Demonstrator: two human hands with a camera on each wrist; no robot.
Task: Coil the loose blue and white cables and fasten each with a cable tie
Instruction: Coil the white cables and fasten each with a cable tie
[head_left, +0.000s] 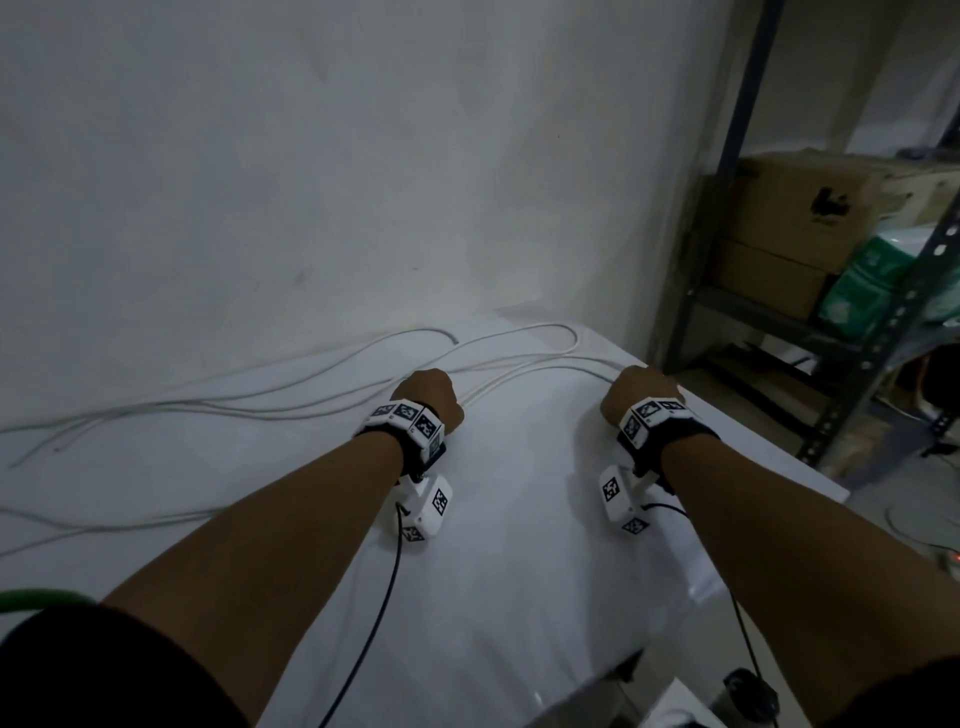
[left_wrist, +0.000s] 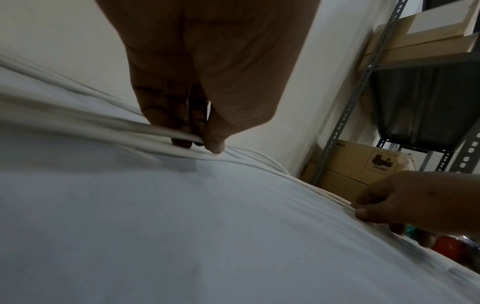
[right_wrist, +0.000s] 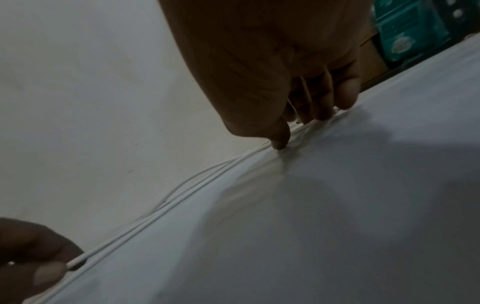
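Shelving (head_left: 852, 332) with cartons (head_left: 795, 208) right of bench (head_left: 519, 571); left hand (head_left: 428, 397), right hand (head_left: 641, 392) each pinched white cable (head_left: 519, 371).

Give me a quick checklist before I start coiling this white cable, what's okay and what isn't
1. Left hand pinches the cable strands: ok.
2. Right hand has the strands: ok, fingertips curl onto them at the table edge.
3. Strands run together between the hands: ok, they lie side by side.
4. Slack to the left free of knots: cannot tell, long loose loops trail off the picture.
5. Cable tie within reach: not ok, none shows.
6. Blue cable located: not ok, none in view.
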